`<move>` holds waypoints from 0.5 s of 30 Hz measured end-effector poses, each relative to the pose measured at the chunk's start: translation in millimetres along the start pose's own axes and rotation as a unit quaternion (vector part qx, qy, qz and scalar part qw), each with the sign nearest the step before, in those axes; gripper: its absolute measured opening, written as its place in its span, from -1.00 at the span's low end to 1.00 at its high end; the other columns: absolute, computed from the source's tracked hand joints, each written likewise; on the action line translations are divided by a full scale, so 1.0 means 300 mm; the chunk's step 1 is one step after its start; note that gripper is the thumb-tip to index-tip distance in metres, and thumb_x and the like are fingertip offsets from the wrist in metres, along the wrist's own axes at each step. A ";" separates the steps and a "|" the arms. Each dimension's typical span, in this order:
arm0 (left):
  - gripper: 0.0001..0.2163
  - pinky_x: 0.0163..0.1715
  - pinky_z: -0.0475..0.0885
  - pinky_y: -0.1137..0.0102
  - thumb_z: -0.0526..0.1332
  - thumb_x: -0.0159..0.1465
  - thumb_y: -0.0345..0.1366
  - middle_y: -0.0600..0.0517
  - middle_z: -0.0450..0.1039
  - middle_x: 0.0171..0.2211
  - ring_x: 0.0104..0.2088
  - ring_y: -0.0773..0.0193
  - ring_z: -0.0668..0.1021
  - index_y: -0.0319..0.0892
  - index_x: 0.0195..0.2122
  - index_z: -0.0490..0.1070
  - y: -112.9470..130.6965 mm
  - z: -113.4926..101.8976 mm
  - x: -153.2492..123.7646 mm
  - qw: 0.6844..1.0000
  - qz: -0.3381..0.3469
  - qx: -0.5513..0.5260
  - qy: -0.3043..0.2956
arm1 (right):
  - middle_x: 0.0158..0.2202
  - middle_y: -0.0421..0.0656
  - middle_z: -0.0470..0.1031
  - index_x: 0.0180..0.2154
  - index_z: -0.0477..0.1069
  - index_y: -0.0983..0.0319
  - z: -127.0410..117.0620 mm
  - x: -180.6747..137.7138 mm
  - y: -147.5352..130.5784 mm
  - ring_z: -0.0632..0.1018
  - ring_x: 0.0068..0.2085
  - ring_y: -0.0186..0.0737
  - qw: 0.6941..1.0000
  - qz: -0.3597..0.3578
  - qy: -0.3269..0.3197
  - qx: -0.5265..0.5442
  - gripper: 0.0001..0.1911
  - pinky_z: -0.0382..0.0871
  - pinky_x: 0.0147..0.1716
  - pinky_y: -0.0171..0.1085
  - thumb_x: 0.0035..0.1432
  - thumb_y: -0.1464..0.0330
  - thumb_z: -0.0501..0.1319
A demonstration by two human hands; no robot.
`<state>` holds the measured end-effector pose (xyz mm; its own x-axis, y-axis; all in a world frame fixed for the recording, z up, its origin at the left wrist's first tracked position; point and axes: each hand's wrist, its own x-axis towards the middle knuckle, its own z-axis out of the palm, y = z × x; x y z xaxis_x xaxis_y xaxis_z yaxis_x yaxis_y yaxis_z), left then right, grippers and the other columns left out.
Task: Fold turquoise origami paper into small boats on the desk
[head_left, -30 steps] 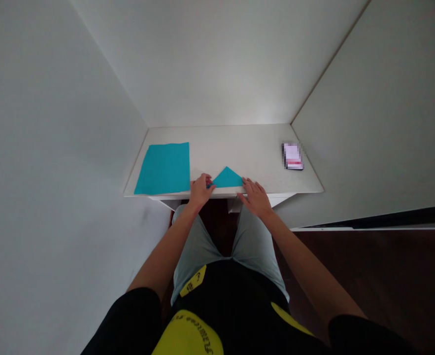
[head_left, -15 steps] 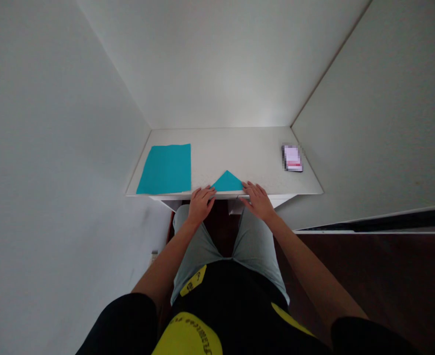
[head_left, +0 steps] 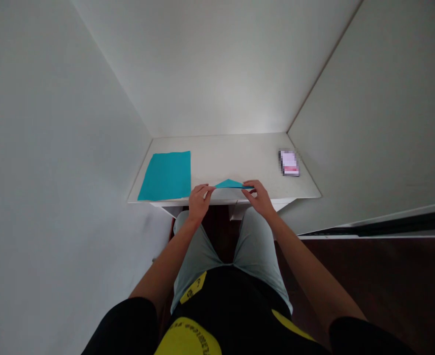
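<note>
A folded piece of teal paper [head_left: 229, 184] is held between my two hands above the front edge of the table. It looks like a low, flat triangle with its near edge lifted toward me. My left hand [head_left: 199, 199] pinches its left corner between thumb and fingers. At the opposite corner, my right hand [head_left: 258, 197] grips the paper, fingers on top and thumb below. To the left of my left hand lies a flat stack or sheet of teal paper [head_left: 167, 175].
The white table [head_left: 235, 158] stands against walls at the back and both sides. A phone-like object [head_left: 289, 163], blurred by pixelation, lies at its right end. My legs are under the front edge.
Both hands have gone from lying on the triangle's corners to pinching them. The folded paper's near edge has been raised off the table and tilted. The view has shifted slightly.
</note>
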<state>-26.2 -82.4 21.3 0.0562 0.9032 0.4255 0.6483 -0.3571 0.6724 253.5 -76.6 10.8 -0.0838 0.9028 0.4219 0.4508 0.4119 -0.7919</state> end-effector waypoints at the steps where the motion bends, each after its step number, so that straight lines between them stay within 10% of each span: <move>1: -0.75 0.10 0.53 0.17 0.17 0.53 -0.16 -0.06 0.66 -0.10 0.01 0.11 0.64 -0.04 -0.10 0.66 0.008 -0.001 0.012 1.000 -0.004 -0.030 0.001 | 0.03 -0.03 0.57 -0.02 0.51 0.12 0.006 0.011 -0.008 0.62 -0.01 -0.06 1.000 0.011 0.008 0.010 -0.71 0.60 -0.23 -0.14 0.41 0.08 0.25; 15: -0.65 -0.10 0.61 0.23 0.48 0.27 -0.04 -0.08 0.65 -0.12 -0.19 0.16 0.67 -0.12 -0.03 0.62 0.026 0.050 -0.026 0.980 -0.111 -0.167 -0.003 | 0.07 0.00 0.53 0.17 0.38 0.11 0.043 0.027 -0.047 0.60 -0.02 -0.04 0.997 0.025 0.009 0.078 -0.46 0.62 -0.20 -0.11 0.29 0.02 0.37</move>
<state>-10.1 -88.6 14.1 -0.0526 0.9683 0.2443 0.3615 -0.2096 0.9085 234.9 -73.3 19.6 -0.0479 0.9207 0.3873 0.3097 0.3824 -0.8706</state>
